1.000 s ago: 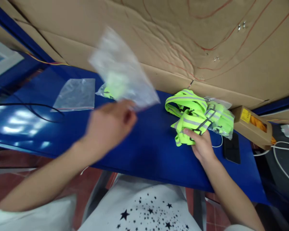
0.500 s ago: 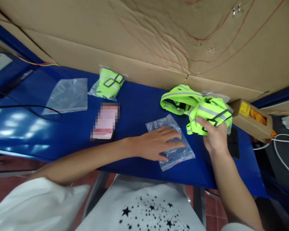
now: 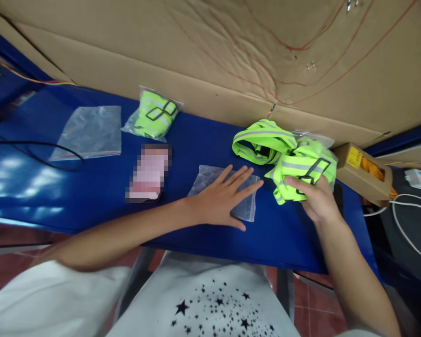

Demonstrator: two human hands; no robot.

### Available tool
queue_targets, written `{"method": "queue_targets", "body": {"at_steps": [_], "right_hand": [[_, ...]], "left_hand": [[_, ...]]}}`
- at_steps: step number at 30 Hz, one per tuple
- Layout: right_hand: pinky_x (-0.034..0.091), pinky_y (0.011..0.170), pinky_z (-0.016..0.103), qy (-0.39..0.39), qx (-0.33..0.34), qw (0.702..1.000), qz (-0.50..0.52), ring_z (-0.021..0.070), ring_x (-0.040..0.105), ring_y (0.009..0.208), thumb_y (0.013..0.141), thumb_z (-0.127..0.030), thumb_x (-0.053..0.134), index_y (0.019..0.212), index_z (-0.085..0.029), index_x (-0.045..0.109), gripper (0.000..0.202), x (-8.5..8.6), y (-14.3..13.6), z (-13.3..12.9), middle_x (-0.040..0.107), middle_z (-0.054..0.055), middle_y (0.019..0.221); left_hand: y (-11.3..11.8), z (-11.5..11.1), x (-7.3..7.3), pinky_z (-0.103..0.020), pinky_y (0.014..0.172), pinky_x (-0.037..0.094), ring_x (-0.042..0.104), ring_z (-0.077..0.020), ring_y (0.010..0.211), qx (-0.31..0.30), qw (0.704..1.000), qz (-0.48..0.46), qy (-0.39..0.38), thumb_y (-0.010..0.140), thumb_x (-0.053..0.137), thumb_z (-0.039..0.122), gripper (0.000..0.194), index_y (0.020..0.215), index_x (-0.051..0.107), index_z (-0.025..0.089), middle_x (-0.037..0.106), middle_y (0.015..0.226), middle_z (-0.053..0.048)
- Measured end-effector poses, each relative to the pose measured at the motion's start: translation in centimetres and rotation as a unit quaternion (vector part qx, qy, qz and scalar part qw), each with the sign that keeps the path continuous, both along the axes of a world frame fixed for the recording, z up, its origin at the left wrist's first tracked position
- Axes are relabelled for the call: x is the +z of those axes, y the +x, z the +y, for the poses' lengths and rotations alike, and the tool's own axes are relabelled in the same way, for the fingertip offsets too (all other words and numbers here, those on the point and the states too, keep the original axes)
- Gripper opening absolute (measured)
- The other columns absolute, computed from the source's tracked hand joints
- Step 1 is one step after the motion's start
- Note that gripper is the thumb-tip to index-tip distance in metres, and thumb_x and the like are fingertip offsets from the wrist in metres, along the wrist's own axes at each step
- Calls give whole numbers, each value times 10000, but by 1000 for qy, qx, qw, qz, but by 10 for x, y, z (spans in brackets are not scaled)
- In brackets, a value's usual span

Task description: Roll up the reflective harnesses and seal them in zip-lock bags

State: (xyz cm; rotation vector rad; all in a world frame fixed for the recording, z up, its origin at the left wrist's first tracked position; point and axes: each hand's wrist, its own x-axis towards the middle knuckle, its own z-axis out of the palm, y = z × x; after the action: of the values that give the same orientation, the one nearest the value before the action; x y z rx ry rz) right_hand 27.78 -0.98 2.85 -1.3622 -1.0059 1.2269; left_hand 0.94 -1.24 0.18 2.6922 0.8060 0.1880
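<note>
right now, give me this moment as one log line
left hand: spread over flat clear bag | right hand: grip on yellow-green strap bundle | left side: lit phone

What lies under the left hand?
A clear plastic bag, lying on the blue table, shows around the left hand; whatever is directly beneath is covered and cannot be seen.
</note>
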Motion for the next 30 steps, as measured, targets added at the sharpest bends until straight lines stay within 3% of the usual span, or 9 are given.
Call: {"method": "queue_targets", "body": {"at_steps": [3, 7, 12, 19, 24, 30], "right_hand": [[637, 843, 340, -43, 32, 999, 4, 257, 769, 997, 602, -267, 973, 1099, -212, 774, 538, -9, 3, -1, 796, 45, 1129], [632, 823, 339, -72, 52, 996, 15, 255, 772, 958, 618, -276, 962, 1089, -204, 785, 508, -21, 0, -5, 800, 51, 1119], [620, 851, 345, -92, 100, 991, 0, 263, 768, 977, 630, -312, 961, 1085, -206, 796, 496, -24, -7, -13, 803, 52, 1106], [607, 906, 372, -69, 103, 991, -47, 278, 759, 1031, 645, -314, 952, 1115, -216, 796, 505, -29, -7, -13, 799, 51, 1130], [593, 961, 390, -55, 128, 988, -70, 283, 751, 1080, 671, -303, 935, 1128, -228, 794, 484, -34, -10, -12, 794, 37, 1153], [608, 928, 380, -71, 149, 984, -69, 288, 755, 1075, 689, -340, 935, 1155, -221, 782, 504, -30, -13, -16, 793, 52, 1157]], "left_hand": [[7, 10, -8, -672, 1273, 40, 170, -413, 1606, 32, 999, 16, -3, 767, 735, 763, 1253, 1677, 70, 215, 206, 1707, -257], [6, 6, -11, -700, 1267, 58, 371, -400, 1514, 63, 998, -21, -6, 769, 769, 717, 1214, 1666, 117, 222, 410, 1606, -229], [-4, 4, -9, -750, 1247, 8, 316, -428, 1533, 115, 990, -81, 19, 752, 788, 712, 1221, 1660, 118, 245, 365, 1620, -230], [1, 3, -19, -800, 1209, -13, 252, -460, 1558, 97, 992, -78, -16, 621, 805, 816, 1410, 1667, 95, 193, 277, 1663, -281], [7, -4, -24, -768, 1209, -110, 285, -419, 1556, 113, 991, -67, -10, 751, 737, 779, 1262, 1667, 112, 175, 336, 1658, -248], [5, -2, -16, -741, 1230, -95, 335, -423, 1525, 152, 983, -102, 34, 789, 718, 750, 1206, 1667, 112, 189, 376, 1633, -236]]}}
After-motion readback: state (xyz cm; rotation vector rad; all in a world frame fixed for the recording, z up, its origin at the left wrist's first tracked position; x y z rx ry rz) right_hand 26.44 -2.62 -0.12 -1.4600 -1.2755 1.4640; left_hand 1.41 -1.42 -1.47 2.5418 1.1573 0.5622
